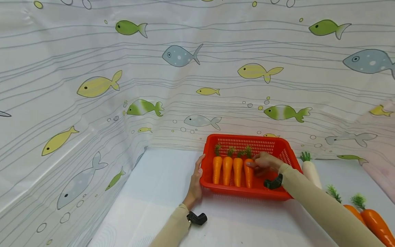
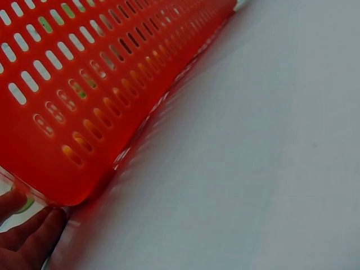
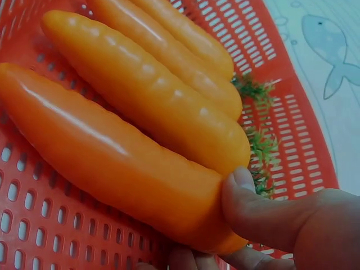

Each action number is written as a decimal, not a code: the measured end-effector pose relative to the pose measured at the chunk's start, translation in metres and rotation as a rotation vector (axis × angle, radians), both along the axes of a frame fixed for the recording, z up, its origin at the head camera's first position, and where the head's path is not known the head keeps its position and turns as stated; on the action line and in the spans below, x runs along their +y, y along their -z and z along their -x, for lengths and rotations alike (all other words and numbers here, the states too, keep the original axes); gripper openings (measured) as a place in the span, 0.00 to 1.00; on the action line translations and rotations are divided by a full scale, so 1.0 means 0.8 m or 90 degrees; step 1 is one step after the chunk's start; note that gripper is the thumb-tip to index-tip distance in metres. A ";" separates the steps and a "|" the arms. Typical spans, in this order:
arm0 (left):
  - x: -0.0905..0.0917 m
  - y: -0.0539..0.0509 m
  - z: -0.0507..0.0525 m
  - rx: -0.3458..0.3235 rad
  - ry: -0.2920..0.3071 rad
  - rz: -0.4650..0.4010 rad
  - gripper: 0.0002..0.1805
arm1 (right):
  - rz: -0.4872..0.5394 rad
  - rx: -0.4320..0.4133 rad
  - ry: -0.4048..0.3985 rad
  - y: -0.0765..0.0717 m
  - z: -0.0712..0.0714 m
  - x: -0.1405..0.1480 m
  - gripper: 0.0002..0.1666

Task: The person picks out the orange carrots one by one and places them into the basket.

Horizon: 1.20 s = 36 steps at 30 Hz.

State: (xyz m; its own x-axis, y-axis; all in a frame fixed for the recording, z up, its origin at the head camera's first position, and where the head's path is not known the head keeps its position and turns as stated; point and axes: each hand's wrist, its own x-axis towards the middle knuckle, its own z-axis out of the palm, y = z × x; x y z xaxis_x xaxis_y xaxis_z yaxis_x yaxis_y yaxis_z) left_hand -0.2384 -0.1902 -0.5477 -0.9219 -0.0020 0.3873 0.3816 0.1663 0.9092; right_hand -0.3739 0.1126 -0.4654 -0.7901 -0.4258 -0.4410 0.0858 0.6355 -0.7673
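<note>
Inside a red perforated basket (image 1: 247, 192), several orange carrots with green tops lie side by side. My right hand (image 1: 264, 162) pinches the rightmost carrot (image 1: 248, 174) near its leafy end; in the right wrist view the thumb of the hand (image 3: 281, 225) presses on top of that carrot (image 3: 112, 152), and fingertips show beneath it. At the basket's left side, my left hand (image 1: 195, 181) holds the wall, thumb near the rim. The left wrist view shows the fingers (image 2: 34, 236) at a corner of the basket (image 2: 62, 124).
A white radish (image 1: 311, 173) with a green top lies right of the basket. Two more carrots, one of them nearer (image 1: 378, 223), lie at the lower right, partly behind my right sleeve. A fish-patterned sheet (image 1: 185, 89) rises behind and left of the white table (image 1: 148, 192).
</note>
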 end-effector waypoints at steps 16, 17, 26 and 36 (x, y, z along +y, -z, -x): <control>0.000 -0.003 -0.003 -0.002 -0.005 0.006 0.34 | 0.000 -0.018 0.017 0.000 -0.007 0.000 0.26; 0.000 -0.003 -0.003 -0.002 -0.005 0.006 0.34 | 0.001 -0.018 0.020 0.000 -0.007 0.000 0.29; -0.001 0.000 -0.002 -0.004 0.001 0.001 0.34 | -0.020 -0.008 0.020 0.001 -0.005 0.000 0.48; 0.001 -0.004 -0.004 -0.003 0.002 0.000 0.35 | -0.057 0.053 0.024 -0.011 -0.009 0.006 0.47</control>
